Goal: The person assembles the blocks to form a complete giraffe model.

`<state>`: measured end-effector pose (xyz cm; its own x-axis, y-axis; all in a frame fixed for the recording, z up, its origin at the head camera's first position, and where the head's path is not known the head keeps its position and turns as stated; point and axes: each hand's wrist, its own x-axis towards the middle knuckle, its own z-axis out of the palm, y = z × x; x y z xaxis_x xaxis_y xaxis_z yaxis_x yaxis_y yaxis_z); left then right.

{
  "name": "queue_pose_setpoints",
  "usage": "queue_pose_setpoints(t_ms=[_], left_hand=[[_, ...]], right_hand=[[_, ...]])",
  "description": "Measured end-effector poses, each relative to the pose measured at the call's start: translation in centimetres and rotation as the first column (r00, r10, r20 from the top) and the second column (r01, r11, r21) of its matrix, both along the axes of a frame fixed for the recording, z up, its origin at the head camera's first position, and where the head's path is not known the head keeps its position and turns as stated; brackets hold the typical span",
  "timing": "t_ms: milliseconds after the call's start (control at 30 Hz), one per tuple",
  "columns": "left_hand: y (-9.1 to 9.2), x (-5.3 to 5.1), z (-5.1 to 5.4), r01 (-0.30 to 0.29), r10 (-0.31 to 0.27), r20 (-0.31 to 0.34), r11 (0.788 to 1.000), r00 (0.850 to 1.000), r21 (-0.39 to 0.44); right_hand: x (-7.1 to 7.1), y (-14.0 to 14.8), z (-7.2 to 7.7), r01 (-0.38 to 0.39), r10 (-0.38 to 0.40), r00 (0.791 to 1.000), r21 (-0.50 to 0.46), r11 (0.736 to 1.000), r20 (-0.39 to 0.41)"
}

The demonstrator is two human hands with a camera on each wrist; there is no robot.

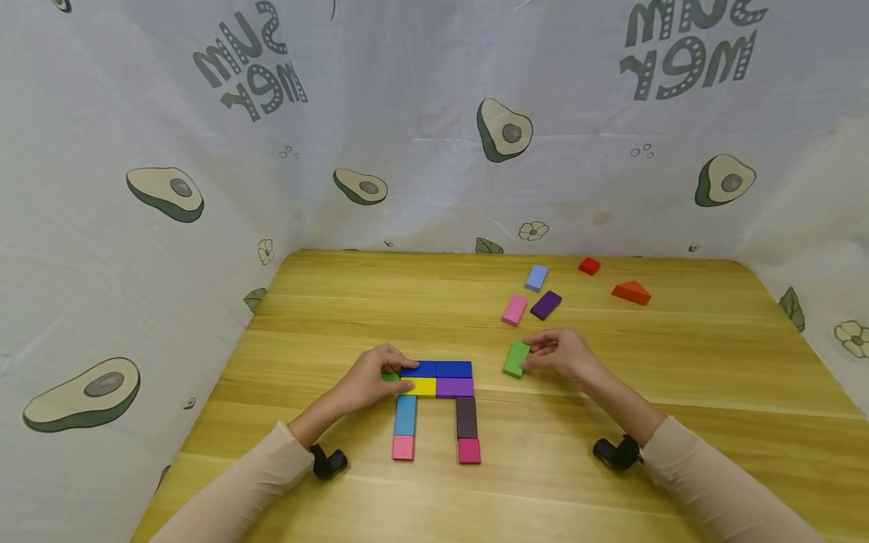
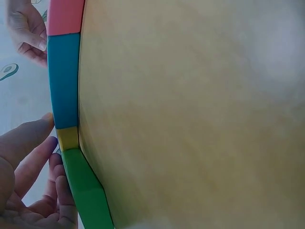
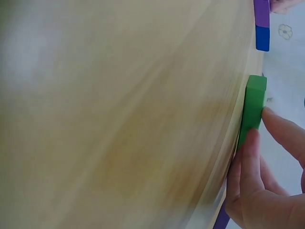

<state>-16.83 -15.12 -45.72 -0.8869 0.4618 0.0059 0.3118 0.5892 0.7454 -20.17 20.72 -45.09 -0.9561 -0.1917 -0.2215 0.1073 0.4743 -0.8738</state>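
I saw the block figure (image 1: pixel 448 387), the left hand (image 1: pixel 372 377) resting on its left end, thumb and finger apart; to the figure's right, the right hand (image 1: pixel 562 353) pinched a green block (image 1: pixel 516 360) on its figure-facing side — long axis slanting crosswise to the figure's rows

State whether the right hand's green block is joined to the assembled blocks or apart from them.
Apart: bare table shows between the green block and the nearest joined blue block.
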Motion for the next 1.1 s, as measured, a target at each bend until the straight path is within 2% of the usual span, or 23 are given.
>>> queue_pose_setpoints(t_ms=[400,833,1100], left_hand=[[0.0,-0.1,-0.1,0.006,-0.006,0.001,1.000,1.000,0.001],[0.0,0.0,-0.1,0.005,-0.005,0.005,1.000,1.000,0.000],[0.0,-0.1,-0.1,0.010,-0.010,0.002,1.000,1.000,0.001]], right_hand=[[-0.6,-1.6,-0.2,0.006,-0.005,1.000,0.045,0.999,-0.019],[-0.8,-3.6,-0.2,-0.059,0.058,0.998,0.000,0.998,-0.036],[-0.6,-4.3,0.0,-0.086,0.087,0.995,0.010,0.996,-0.046]])
